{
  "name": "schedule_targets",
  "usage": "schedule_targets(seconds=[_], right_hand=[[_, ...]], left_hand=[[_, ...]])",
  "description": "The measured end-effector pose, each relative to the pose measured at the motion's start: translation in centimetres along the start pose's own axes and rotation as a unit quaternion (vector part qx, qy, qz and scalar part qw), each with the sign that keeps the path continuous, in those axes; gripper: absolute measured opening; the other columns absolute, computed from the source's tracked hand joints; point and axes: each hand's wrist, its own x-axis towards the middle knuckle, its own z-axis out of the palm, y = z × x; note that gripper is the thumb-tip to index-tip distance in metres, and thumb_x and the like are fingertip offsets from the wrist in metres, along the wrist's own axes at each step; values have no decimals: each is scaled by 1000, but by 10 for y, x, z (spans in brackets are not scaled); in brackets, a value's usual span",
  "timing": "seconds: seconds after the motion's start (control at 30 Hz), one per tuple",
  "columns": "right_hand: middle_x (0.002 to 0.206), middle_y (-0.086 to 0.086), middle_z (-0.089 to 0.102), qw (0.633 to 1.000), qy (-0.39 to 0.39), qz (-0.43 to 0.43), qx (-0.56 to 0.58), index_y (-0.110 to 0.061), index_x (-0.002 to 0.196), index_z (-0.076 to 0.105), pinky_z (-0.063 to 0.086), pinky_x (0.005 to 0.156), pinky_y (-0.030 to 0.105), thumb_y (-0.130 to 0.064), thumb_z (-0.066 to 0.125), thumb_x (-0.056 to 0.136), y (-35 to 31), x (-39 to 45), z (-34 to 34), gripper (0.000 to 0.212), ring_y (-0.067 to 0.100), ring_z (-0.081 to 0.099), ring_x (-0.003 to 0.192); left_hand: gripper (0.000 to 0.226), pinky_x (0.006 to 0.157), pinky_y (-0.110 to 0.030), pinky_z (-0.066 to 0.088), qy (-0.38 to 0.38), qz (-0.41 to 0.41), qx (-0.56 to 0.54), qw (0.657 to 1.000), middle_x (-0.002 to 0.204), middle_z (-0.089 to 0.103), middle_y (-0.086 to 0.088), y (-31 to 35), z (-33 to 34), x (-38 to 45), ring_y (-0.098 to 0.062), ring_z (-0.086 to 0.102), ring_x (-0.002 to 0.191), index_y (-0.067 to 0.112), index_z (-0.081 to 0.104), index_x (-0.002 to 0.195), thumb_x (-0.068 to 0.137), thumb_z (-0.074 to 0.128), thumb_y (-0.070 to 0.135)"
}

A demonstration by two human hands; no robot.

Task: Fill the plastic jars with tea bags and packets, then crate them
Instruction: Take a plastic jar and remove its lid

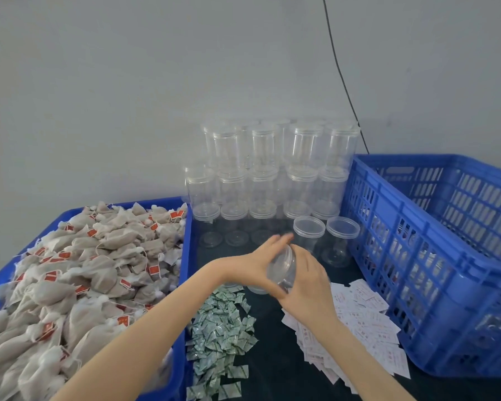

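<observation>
Both hands meet above the dark worktop (pixel 272 357), holding one clear plastic jar (pixel 282 269) tilted on its side between them. The left hand (pixel 253 263) cups the jar from the left, its fingers (pixel 278 240) curled over the upper edge. The right hand (pixel 308 280) wraps the jar from the right, its fingers curled round the body; the motion blur hides exactly where the fingertips lie. The jar is off the worktop.

Taking that held jar as the landmark: behind it, against the grey wall (pixel 128 82), stands a stack of empty jars (pixel 272 175) in several tiers, the upper ones lidded. Just behind and to the right of it stand two open jars (pixel 324 235) side by side. To its left sits a blue tray (pixel 182 299) heaped with tea bags (pixel 78 273), pale cloth pouches with red tags and strings. Below it and slightly left lies a pile of small green-and-white packets (pixel 223 328) on the worktop. Below it to the right lies a spread of white packets (pixel 365 319) with red print, partly under the right forearm. Further right stands a blue crate (pixel 417 256) with slotted walls; a few clear jars show dimly through its side. A black cable (pixel 342 79) runs down the wall behind the stack.
</observation>
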Motion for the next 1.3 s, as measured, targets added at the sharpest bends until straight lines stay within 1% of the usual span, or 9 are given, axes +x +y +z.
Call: schedule_targets(seconds=[0.1, 0.23, 0.37, 0.5, 0.57, 0.67, 0.83, 0.97, 1.3], right_hand=[[129, 3, 59, 1000, -7, -3, 18, -7, 135, 52, 47, 101, 38, -26, 84, 63, 3, -4, -2, 81, 23, 58, 119], [125, 7, 63, 999, 13, -37, 0, -3, 130, 56, 50, 94, 41, -19, 87, 57, 2, -7, -1, 81, 28, 63, 112], [124, 7, 63, 995, 32, -89, -25, -8, 129, 48, 52, 95, 45, -16, 90, 48, 1, -6, 0, 92, 27, 62, 113], [122, 9, 64, 997, 16, -71, -27, -5, 128, 51, 53, 94, 44, -22, 91, 48, 8, -11, 5, 91, 28, 65, 110], [123, 7, 62, 999, 14, -53, -6, -6, 129, 52, 53, 94, 42, -23, 89, 51, 11, -14, 7, 88, 26, 63, 110], [123, 5, 61, 999, 26, -43, 15, -9, 129, 51, 52, 94, 39, -26, 88, 55, 16, -15, 7, 84, 25, 62, 109], [124, 13, 63, 1000, 20, 2, -5, -2, 129, 53, 49, 94, 45, -23, 96, 48, 24, -15, 9, 94, 34, 64, 111], [141, 3, 50, 994, 16, 90, 58, -12, 141, 43, 39, 109, 39, -28, 89, 61, 31, -15, 8, 93, 24, 47, 131], [148, -4, 41, 967, 53, 195, 155, -19, 147, 33, 39, 106, 37, -40, 90, 60, 40, -8, -4, 105, 17, 40, 135]], left_hand=[[91, 101, -30, 41, 76, 13, 64, 995, 138, 34, 7, -1, 3, 2, -12, 38, 125, 41, 25, 141, 67, 77, 38], [78, 87, -36, 46, 122, -122, 30, 985, 125, 54, 1, 3, 7, 3, -20, 54, 105, 29, 37, 133, 69, 55, 70], [75, 89, -41, 43, 127, -202, 44, 970, 133, 52, -14, 4, 11, 4, -30, 55, 110, 19, 34, 136, 86, 29, 75], [95, 117, -43, 22, 22, -74, -39, 996, 159, -5, 5, 1, 12, -1, -21, 9, 146, 34, -12, 150, 88, 58, 52], [108, 112, -37, 33, 12, -25, 35, 999, 153, 9, 8, 2, 13, -3, -16, 24, 139, 36, -3, 150, 77, 76, 39], [93, 97, -35, 46, 87, -27, 104, 990, 133, 41, 2, -1, 14, 1, -16, 47, 117, 34, 24, 141, 65, 77, 44], [86, 76, -30, 53, 122, -168, -116, 971, 123, 54, -5, -7, 3, 8, -13, 69, 83, 15, 32, 137, 77, 52, 73], [101, 94, -32, 43, 146, -177, -37, 973, 145, 41, -12, -24, -4, 17, -23, 54, 119, 21, 6, 145, 76, 69, 58], [81, 104, -44, 34, 139, -254, 205, 935, 139, 42, -10, -50, 9, 82, -34, 34, 130, 17, 37, 140, 76, 67, 57]])
